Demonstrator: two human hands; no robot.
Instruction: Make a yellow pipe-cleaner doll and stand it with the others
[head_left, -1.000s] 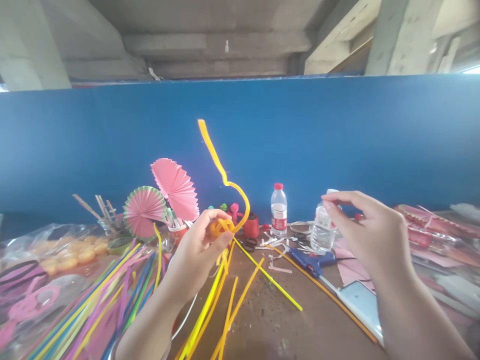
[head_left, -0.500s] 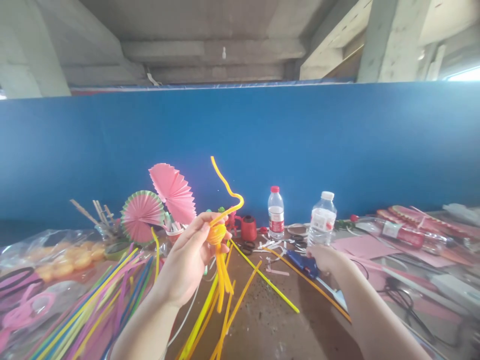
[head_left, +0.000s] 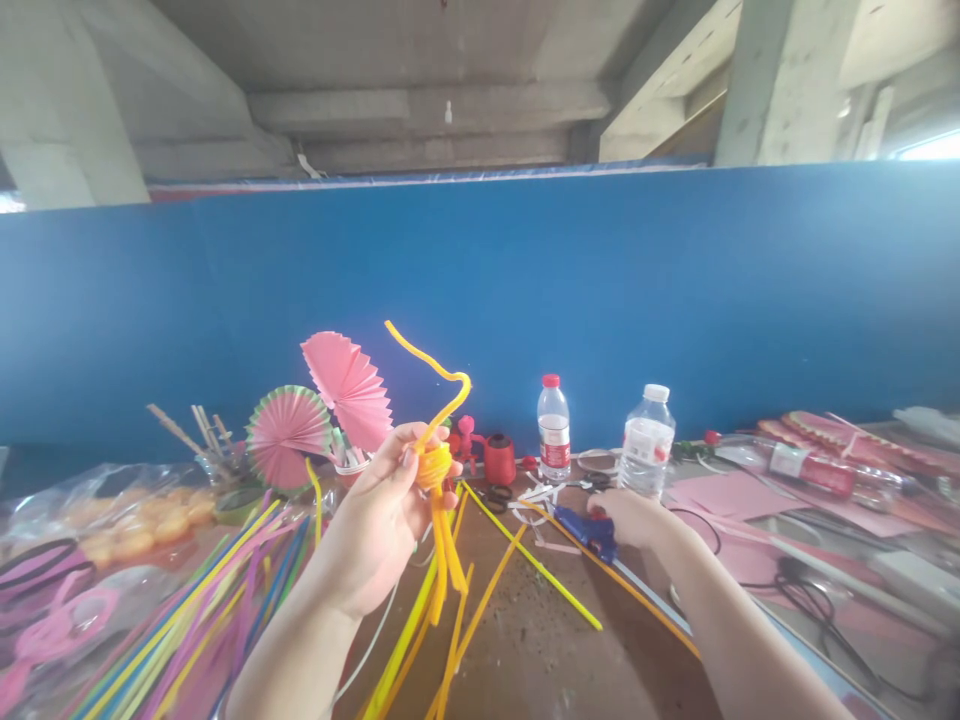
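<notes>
Fingers of the left hand (head_left: 379,520) are clamped on a coiled orange-and-yellow pipe-cleaner bundle (head_left: 435,468), held up above the brown worktable (head_left: 540,640). One fuzzy yellow end of the bundle curls upward against the blue partition wall (head_left: 675,300), and several loose ends hang down below the thumb. The right hand (head_left: 634,517) lies low on the table with its fingers closed around the blue hot-glue gun (head_left: 581,528), which rests on the surface just in front of two clear plastic water bottles (head_left: 646,440), one capped red and one capped white. Long yellow and orange pipe cleaners (head_left: 457,610) lie scattered under the raised bundle. To the left, a heap of multicoloured pipe cleaners (head_left: 202,610) spreads across a clear plastic bag, with pink pleated paper fans (head_left: 349,385) standing behind it. A small red spool (head_left: 499,460) sits near the wall, between the bundle and the bottles.
</notes>
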